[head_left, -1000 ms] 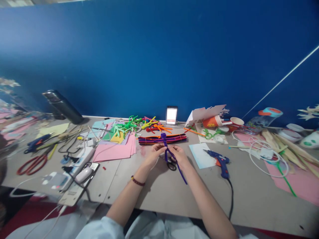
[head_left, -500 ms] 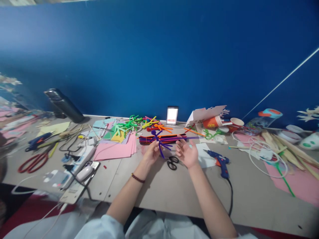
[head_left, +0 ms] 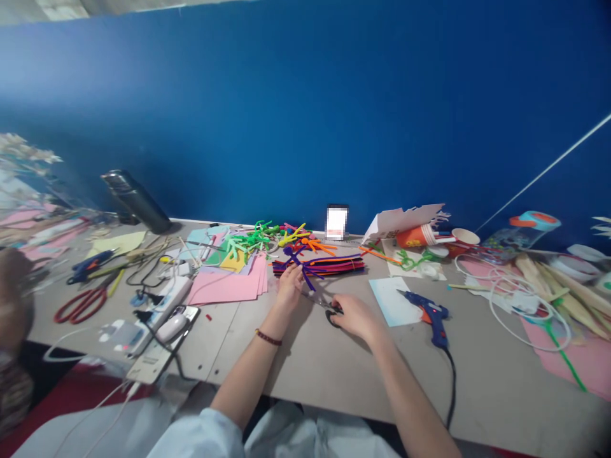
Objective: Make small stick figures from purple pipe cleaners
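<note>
Beige table (head_left: 296,381), 6 o'clock: left hand (head_left: 290,287) held a purple pipe-cleaner figure (head_left: 294,259); right hand (head_left: 353,317), apart, gripped black scissors (head_left: 329,310), blades toward 10 o'clock.

Pale blue shirt sleeves (head_left: 200,436), dark red beaded bracelet (head_left: 268,338) (left wrist (head_left: 265,343))

wall (head_left: 305,108): deep blue, paler toward the left
pipe-cleaner figure (head_left: 292,256): purple
pipe-cleaner bundle (head_left: 334,266): black, purple and orange stripes
small scissors (head_left: 331,317): black handles, grey blades
large scissors (head_left: 81,306): red handles
glue gun (head_left: 432,315): blue, orange trigger
paper stack (head_left: 224,287): pink
paper cup (head_left: 410,237): orange, white rim
bracelet (head_left: 268,338): dark red beads
bench (head_left: 482,381): greyish beige
sleeve (head_left: 200,436): pale blue
</note>
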Demonstrator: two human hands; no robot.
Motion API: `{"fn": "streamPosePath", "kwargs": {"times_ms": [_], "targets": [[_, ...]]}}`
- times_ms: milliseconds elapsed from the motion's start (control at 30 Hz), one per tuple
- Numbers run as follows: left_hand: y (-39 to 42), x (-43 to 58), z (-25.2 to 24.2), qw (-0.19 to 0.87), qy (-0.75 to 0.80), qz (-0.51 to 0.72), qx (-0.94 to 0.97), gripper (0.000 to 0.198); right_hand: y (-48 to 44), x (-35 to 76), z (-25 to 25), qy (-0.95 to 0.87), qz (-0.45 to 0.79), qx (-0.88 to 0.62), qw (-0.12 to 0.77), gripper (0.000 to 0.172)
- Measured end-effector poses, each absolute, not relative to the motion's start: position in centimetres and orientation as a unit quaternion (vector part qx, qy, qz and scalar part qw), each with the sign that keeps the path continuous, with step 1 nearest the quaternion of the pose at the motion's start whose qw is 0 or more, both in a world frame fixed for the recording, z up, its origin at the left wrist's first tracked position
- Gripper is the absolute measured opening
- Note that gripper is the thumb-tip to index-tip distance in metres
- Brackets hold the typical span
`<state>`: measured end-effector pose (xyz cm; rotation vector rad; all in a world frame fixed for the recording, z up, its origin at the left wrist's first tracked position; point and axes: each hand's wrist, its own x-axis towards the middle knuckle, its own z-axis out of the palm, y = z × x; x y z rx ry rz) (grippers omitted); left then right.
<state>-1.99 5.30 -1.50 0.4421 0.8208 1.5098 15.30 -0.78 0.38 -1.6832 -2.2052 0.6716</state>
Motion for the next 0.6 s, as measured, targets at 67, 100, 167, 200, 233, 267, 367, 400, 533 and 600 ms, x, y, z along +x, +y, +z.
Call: {"fn": "streamPosePath", "kwargs": {"times_ms": [67, 100, 167, 200, 233, 267, 367, 400, 533, 600], "targets": [[5.3, -2.0, -1.6, 0.632, 0.357, 0.66, 0.193, 0.025, -1.4, 15.1, 0.0, -0.772, 0.207, -0.587, 0.13, 0.015], [5.3, -1.9, -1.6, 0.634, 0.353, 0.66, 0.193, 0.025, -1.7, 15.0, -0.4, -0.769, 0.198, -0.593, 0.132, 0.017], [5.3, -1.9, -1.6, 0.638, 0.345, 0.661, 0.194, 0.025, -2.3, 14.9, -1.3, -0.761, 0.182, -0.603, 0.154, 0.022], [5.3, -1.9, -1.6, 0.64, 0.341, 0.66, 0.195, 0.024, -2.6, 15.0, -1.7, -0.757, 0.176, -0.607, 0.164, 0.024], [5.3, -1.9, -1.5, 0.643, 0.338, 0.658, 0.197, 0.023, -2.9, 15.1, -2.1, -0.754, 0.171, -0.611, 0.169, 0.025], [5.2, -1.9, -1.5, 0.646, 0.337, 0.656, 0.198, 0.021, -3.2, 15.3, -2.3, -0.75, 0.169, -0.617, 0.169, 0.025], [5.2, -1.8, -1.3, 0.655, 0.336, 0.648, 0.196, 0.017, -3.7, 16.0, -2.3, -0.736, 0.167, -0.641, 0.138, 0.019], [5.2, -1.8, -1.3, 0.66, 0.332, 0.646, 0.192, 0.016, -3.9, 16.3, -2.1, -0.732, 0.162, -0.65, 0.125, 0.017], [5.0, -1.7, -1.4, 0.689, 0.294, 0.64, 0.169, 0.016, -3.9, 17.2, -1.2, -0.722, 0.136, -0.674, 0.085, 0.013], [4.9, -1.7, -1.5, 0.699, 0.279, 0.639, 0.159, 0.016, -3.7, 17.7, -1.0, -0.701, 0.151, -0.693, 0.08, 0.013]]}}
